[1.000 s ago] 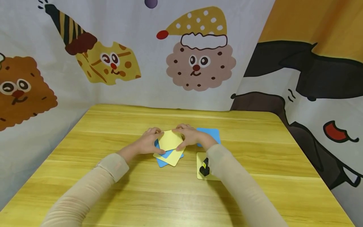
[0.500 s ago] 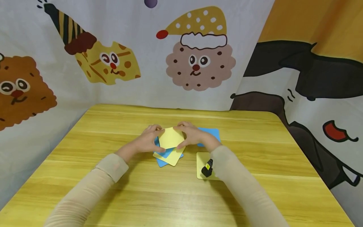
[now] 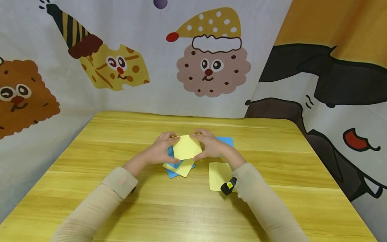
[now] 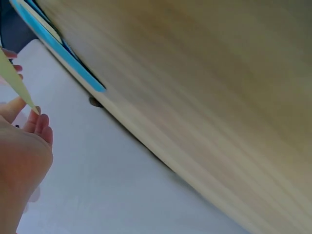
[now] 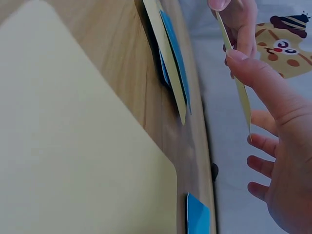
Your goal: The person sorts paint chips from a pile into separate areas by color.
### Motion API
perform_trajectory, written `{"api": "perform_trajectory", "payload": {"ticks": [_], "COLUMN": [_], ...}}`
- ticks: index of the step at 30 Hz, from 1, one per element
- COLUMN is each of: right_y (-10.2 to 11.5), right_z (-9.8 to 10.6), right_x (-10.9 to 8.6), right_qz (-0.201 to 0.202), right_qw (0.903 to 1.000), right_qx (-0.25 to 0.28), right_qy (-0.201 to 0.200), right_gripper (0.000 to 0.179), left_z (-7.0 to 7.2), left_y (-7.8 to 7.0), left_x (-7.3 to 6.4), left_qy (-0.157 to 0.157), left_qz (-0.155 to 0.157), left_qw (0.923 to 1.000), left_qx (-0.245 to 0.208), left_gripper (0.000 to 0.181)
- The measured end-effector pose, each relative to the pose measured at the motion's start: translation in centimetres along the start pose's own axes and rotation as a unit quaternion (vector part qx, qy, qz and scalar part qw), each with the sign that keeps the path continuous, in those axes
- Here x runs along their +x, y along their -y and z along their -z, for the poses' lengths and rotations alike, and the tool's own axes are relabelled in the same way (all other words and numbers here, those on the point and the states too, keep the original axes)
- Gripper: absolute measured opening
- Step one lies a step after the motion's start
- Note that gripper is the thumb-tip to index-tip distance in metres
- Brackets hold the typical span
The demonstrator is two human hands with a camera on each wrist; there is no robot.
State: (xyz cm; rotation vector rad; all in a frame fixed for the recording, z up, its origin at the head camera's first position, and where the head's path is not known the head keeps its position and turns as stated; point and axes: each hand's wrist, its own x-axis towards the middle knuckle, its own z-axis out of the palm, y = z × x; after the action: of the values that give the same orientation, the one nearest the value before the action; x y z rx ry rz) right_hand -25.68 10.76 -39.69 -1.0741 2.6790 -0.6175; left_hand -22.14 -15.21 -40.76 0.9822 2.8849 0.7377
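A yellow card (image 3: 187,148) is raised above a fanned pile of blue and yellow cards. My left hand (image 3: 158,149) pinches its left side between thumb and fingers, and my right hand (image 3: 211,146) pinches the right side. In the right wrist view the held card (image 5: 239,92) appears edge-on, apart from the pile. Beneath it lie a blue card (image 3: 170,154), a yellow card (image 3: 184,169) turned at an angle, and a lower blue card (image 3: 171,173). The left wrist view catches the held card (image 4: 13,83) at its left border.
To the right, a yellow card (image 3: 216,176) lies flat near the right forearm, with a black wrist device (image 3: 228,186) over it. Behind the right hand lies a blue card (image 3: 226,141), partly hidden. The wooden table (image 3: 169,211) meets a cartoon-printed cloth (image 3: 163,97) at the back.
Both hands have shifted slightly right and a little upward, carrying the yellow card with them. More of the blue card under it shows at the left. The table cards stay put.
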Motion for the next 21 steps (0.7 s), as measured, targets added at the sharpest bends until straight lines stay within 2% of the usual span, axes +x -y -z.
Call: {"api": "perform_trajectory", "payload": {"ticks": [13,21], "right_y": [0.4,-0.1], "right_z": [0.2,0.4], "right_x": [-4.1,-6.3], "right_qz": [0.000,-0.015], "right_qw": [0.9991,0.9983], "right_qx": [0.005,0.005], "right_qy": [-0.042,-0.056], "right_gripper": [0.096,0.096], "left_z": [-0.6,-1.1], "left_y": [-2.7,-4.5], "left_x": [0.3,0.6], "left_qy": [0.003,0.002], "left_qz": [-0.035,-0.045], "left_qw": [0.9993,0.9990], "left_qx": [0.013,-0.009], "left_gripper": [0.097,0.096]}}
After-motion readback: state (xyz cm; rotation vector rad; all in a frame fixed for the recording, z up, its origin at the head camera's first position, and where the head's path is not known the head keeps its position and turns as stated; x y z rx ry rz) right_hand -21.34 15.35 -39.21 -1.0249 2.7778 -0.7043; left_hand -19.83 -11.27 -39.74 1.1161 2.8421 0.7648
